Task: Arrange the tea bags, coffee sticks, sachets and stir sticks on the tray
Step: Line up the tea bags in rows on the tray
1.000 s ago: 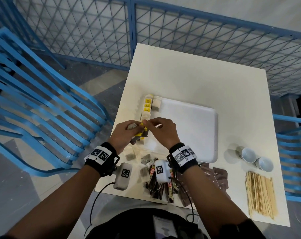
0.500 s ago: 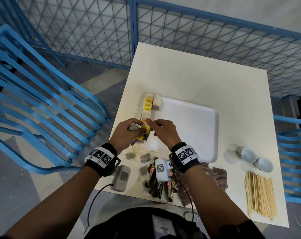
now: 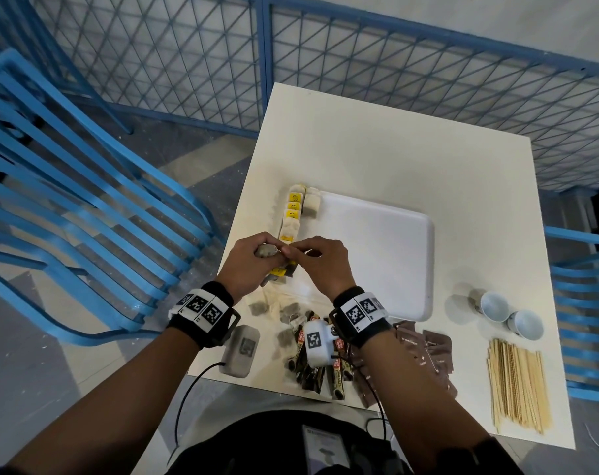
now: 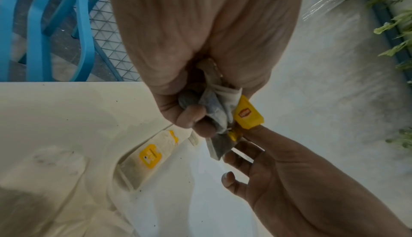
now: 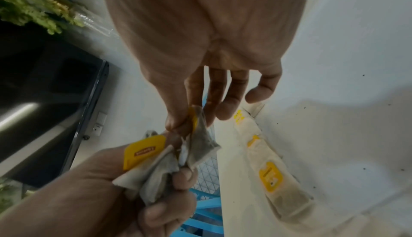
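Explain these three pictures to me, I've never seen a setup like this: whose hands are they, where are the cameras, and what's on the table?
A person wears three cameras: one on the head looking down, one on each wrist looking along the fingers. The left hand grips a bunch of tea bags; the right hand pinches one tea bag out of it. On the table lies a white tray with a row of tea bags along its left edge. Nearer the person lie coffee sticks, brown sachets, wooden stir sticks and two small cups.
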Motion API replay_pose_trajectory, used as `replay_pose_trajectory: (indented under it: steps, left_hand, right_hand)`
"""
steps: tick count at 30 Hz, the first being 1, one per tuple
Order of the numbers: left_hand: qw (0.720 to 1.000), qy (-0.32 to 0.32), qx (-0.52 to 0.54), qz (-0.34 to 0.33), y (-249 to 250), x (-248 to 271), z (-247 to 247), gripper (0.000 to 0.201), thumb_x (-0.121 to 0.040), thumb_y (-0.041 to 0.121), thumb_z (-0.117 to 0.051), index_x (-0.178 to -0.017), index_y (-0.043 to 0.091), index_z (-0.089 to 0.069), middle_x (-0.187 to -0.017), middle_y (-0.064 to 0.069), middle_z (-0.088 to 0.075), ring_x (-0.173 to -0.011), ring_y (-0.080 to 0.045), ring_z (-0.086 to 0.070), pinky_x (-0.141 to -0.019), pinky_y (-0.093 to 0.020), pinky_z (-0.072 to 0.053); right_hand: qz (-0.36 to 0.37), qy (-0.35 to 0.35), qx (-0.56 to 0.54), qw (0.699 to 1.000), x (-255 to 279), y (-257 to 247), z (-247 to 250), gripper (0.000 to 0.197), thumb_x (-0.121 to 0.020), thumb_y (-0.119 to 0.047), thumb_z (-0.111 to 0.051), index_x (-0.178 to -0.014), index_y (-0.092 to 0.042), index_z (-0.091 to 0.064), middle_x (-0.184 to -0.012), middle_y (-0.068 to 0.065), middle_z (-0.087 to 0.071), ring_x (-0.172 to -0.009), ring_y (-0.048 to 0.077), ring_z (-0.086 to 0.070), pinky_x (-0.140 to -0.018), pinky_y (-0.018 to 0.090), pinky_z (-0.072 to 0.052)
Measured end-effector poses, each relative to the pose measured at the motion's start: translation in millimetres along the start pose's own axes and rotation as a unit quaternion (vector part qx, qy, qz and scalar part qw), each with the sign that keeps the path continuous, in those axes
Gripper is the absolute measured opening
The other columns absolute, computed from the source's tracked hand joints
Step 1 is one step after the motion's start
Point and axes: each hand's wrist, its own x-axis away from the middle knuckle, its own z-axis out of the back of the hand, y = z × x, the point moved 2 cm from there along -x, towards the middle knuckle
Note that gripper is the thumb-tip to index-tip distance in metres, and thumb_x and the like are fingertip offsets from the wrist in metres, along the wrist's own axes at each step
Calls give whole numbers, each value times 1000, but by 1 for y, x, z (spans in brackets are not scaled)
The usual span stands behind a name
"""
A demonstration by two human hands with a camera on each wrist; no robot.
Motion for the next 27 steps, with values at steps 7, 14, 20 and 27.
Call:
replay_pose_trajectory:
  steps: [7,14,20,27]
  left_hand:
    - [1000,1,-6,-3,-2,0,-1,9,-90,8,-75,-94,4,-68,-64,-10,-68,-45,-21,-51,-45,-27,-39]
    - [1000,-14,1,-4,1,-1,1,9,-91,9,-75,-97,5,-69,-78,-21,-72,-45,-19,-52,-43,-26,-38]
    - [1000,-6,-6,-14,3,-1,-1,10,-92,14,-75,-98,9,-69,-75,-15,-74,-48,-21,-57,-43,-25,-39]
    - [1000,-6,-12,-18,2,1,1,10,-91,14,-76,-100,13,-72,-64,-6,-69,-46,-17,-52,-44,-22,-39]
  right_hand:
    - [-6,17,-29,999,1,1,0,9,-80,-29,-83,-87,-22,-82,-87,-7,-75,-79,3,-67,-76,18,-51]
    - [-35,33,-85,995,2,6,-3,10,-81,-26,-83,-89,-20,-82,-88,-4,-76,-75,6,-66,-77,26,-54]
    - [-49,38,-160,985,8,5,0,14,-85,-21,-78,-96,-13,-80,-89,4,-76,-66,9,-59,-63,21,-47]
    - [-125,36,-129,983,4,11,5,22,-94,-33,-68,-99,-13,-77,-82,-1,-73,-63,9,-59,-60,26,-45]
